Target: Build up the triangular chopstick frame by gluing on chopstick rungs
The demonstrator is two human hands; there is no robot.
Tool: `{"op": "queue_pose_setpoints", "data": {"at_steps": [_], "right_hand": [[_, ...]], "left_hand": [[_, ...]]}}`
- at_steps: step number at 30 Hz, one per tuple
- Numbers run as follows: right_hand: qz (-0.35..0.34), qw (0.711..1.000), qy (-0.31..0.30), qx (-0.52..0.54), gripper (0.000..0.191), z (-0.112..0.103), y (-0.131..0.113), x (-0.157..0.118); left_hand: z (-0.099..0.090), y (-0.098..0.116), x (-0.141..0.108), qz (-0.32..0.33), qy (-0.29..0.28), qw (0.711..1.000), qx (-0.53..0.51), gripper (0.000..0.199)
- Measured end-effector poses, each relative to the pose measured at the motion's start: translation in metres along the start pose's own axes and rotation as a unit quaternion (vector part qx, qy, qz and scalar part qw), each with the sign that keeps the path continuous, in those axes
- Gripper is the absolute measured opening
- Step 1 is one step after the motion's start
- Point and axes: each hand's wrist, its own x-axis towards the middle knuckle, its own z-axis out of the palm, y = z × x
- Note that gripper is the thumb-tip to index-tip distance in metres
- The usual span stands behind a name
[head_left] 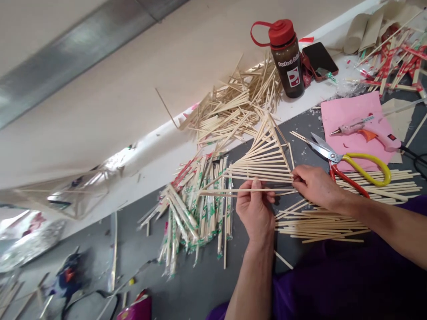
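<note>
A fan-like frame of thin wooden sticks [262,158], which look like chopsticks, stands over the grey table and narrows toward its top. My left hand [256,209] is closed at the frame's near edge, thumb on top, pinching a chopstick [220,191] that lies roughly level. My right hand [315,186] is closed at the frame's right corner, its fingertips pressed together around the stick ends there. What exactly lies between those fingertips is partly hidden. Loose bare chopsticks [320,224] lie in a spread beneath my right forearm.
Scissors [333,155] with yellow and red handles lie right of the frame. Beyond them a pink glue gun [383,138] rests on a pink sheet [350,109]. Wrapped chopsticks [203,209] lie left; a stick heap [230,111], bottle [288,66] and phone [320,61] are behind.
</note>
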Motion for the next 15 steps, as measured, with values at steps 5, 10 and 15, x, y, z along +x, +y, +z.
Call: {"op": "queue_pose_setpoints", "data": {"at_steps": [5, 10, 15], "right_hand": [[-0.009, 1.000, 0.002, 0.001, 0.009, 0.0005, 0.0020, 0.0004], [-0.006, 1.000, 0.000, -0.002, 0.010, 0.0012, 0.0030, 0.0011], [-0.004, 1.000, 0.000, -0.003, 0.010, -0.0003, 0.0011, 0.0003]], "left_hand": [[0.0006, 0.0001, -0.0002, -0.003, -0.001, 1.000, -0.002, 0.033], [0.0003, -0.0002, -0.0004, -0.003, 0.000, 1.000, 0.000, 0.033], [-0.0003, 0.0006, -0.0009, -0.004, -0.002, 1.000, 0.005, 0.032]]}}
